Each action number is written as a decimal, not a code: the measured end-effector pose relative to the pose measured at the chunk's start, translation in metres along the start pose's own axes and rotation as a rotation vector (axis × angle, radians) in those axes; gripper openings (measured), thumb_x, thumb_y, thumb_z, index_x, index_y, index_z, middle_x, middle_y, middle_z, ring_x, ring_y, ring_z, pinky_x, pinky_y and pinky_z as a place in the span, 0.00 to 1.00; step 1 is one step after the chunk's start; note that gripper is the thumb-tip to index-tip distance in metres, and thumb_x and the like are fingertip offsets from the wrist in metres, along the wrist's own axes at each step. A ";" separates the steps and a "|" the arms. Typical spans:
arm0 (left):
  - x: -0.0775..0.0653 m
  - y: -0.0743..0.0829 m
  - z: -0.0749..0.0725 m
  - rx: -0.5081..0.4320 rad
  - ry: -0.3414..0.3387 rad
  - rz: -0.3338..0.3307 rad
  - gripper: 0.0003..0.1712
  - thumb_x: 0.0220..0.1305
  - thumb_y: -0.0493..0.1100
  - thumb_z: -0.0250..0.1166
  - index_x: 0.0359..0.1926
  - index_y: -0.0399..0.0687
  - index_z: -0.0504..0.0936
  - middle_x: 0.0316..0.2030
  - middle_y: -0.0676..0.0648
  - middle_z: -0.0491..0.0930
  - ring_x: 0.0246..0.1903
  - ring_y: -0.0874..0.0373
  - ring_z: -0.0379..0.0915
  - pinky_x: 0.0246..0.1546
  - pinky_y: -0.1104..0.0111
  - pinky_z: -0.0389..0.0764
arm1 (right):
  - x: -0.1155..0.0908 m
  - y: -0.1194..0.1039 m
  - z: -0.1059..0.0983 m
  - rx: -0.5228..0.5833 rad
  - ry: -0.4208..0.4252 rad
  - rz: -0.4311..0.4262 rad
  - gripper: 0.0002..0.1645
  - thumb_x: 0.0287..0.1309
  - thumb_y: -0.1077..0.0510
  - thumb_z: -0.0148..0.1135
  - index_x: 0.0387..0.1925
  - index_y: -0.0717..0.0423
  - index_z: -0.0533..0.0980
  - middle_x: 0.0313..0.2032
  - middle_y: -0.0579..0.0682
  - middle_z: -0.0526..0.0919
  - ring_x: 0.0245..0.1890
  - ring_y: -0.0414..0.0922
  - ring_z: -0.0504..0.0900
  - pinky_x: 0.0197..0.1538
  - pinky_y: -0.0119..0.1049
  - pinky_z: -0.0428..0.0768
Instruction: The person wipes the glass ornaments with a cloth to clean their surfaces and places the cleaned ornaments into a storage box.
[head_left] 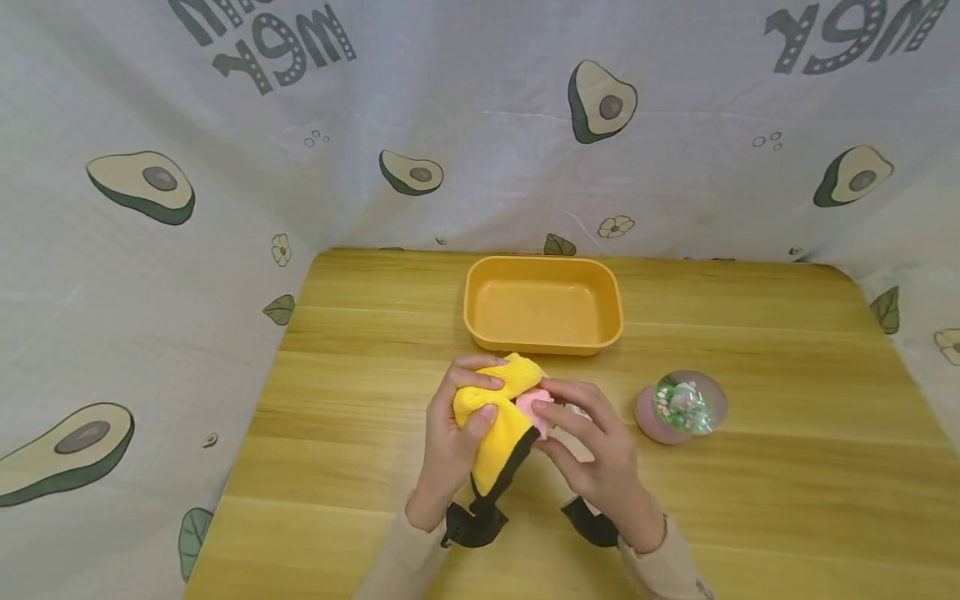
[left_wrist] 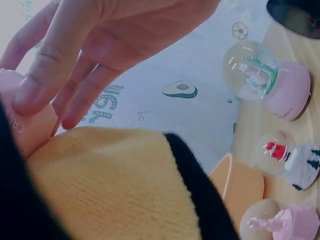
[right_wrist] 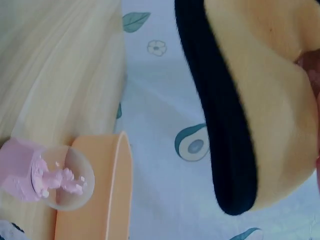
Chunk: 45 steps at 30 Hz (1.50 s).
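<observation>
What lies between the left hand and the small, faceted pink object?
Yellow fuzzy cloth with black edging, which the left hand grips; the head view shows it.

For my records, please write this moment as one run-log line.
left grip: holds yellow cloth; right grip: pinches pink lettered object; pink-based snow globe: right of right grip; orange tub: beyond cloth

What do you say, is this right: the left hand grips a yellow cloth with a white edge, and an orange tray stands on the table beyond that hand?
Not quite: the edge is black, not white, as the head view shows. The left hand does grip a yellow cloth, and the orange tray stands beyond it on the table.
</observation>
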<state>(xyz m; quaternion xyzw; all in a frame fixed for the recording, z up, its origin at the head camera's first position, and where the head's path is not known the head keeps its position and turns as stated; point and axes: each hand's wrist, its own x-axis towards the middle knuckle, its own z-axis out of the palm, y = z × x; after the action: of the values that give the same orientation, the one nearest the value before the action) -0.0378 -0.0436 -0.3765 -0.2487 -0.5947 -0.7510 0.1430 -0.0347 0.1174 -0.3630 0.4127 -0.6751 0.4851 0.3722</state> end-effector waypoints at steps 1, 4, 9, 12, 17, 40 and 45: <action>0.000 0.000 0.000 -0.005 -0.008 -0.003 0.14 0.59 0.45 0.54 0.37 0.37 0.71 0.46 0.38 0.69 0.47 0.41 0.67 0.41 0.58 0.76 | 0.000 0.000 0.000 0.000 0.013 -0.011 0.18 0.51 0.57 0.63 0.37 0.69 0.76 0.39 0.68 0.76 0.40 0.52 0.76 0.44 0.32 0.74; 0.000 0.001 0.000 -0.006 -0.026 -0.007 0.14 0.59 0.46 0.54 0.38 0.37 0.71 0.46 0.38 0.69 0.47 0.41 0.67 0.41 0.59 0.76 | 0.001 0.001 -0.001 0.004 0.037 -0.026 0.19 0.48 0.57 0.64 0.35 0.70 0.77 0.37 0.67 0.77 0.37 0.52 0.77 0.43 0.31 0.75; 0.001 0.000 0.000 0.030 -0.048 0.028 0.15 0.59 0.47 0.53 0.38 0.37 0.70 0.45 0.37 0.69 0.47 0.43 0.67 0.41 0.59 0.76 | 0.000 -0.002 -0.003 0.031 0.037 0.022 0.22 0.45 0.57 0.66 0.36 0.74 0.76 0.36 0.66 0.78 0.38 0.50 0.78 0.41 0.28 0.75; 0.002 -0.002 0.001 0.058 -0.063 0.061 0.15 0.59 0.47 0.53 0.37 0.38 0.70 0.44 0.37 0.70 0.46 0.44 0.68 0.41 0.59 0.76 | 0.001 -0.008 -0.004 0.057 0.040 0.093 0.26 0.44 0.56 0.67 0.38 0.76 0.75 0.35 0.64 0.79 0.36 0.47 0.77 0.39 0.26 0.74; 0.002 -0.005 0.001 0.071 -0.069 0.085 0.16 0.59 0.48 0.53 0.37 0.38 0.70 0.44 0.37 0.70 0.46 0.45 0.68 0.40 0.59 0.76 | 0.000 -0.014 -0.006 0.084 0.028 0.269 0.31 0.44 0.52 0.66 0.41 0.77 0.73 0.32 0.59 0.79 0.30 0.41 0.75 0.34 0.25 0.74; 0.000 -0.001 0.001 0.006 -0.029 0.031 0.15 0.59 0.46 0.53 0.37 0.35 0.70 0.45 0.37 0.69 0.47 0.43 0.67 0.42 0.58 0.75 | 0.010 -0.007 -0.002 0.050 0.084 -0.017 0.19 0.45 0.59 0.67 0.33 0.74 0.76 0.34 0.66 0.79 0.36 0.51 0.79 0.42 0.30 0.76; 0.000 -0.003 0.000 0.042 -0.067 0.063 0.15 0.59 0.46 0.53 0.37 0.37 0.70 0.44 0.37 0.70 0.46 0.44 0.68 0.42 0.58 0.75 | 0.000 -0.008 -0.006 0.161 0.066 0.179 0.25 0.41 0.59 0.69 0.37 0.77 0.74 0.35 0.62 0.80 0.36 0.46 0.78 0.42 0.29 0.75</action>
<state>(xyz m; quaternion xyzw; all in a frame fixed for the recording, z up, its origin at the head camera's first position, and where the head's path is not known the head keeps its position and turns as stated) -0.0388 -0.0426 -0.3786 -0.2895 -0.6066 -0.7247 0.1518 -0.0270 0.1213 -0.3588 0.3630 -0.6554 0.5824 0.3153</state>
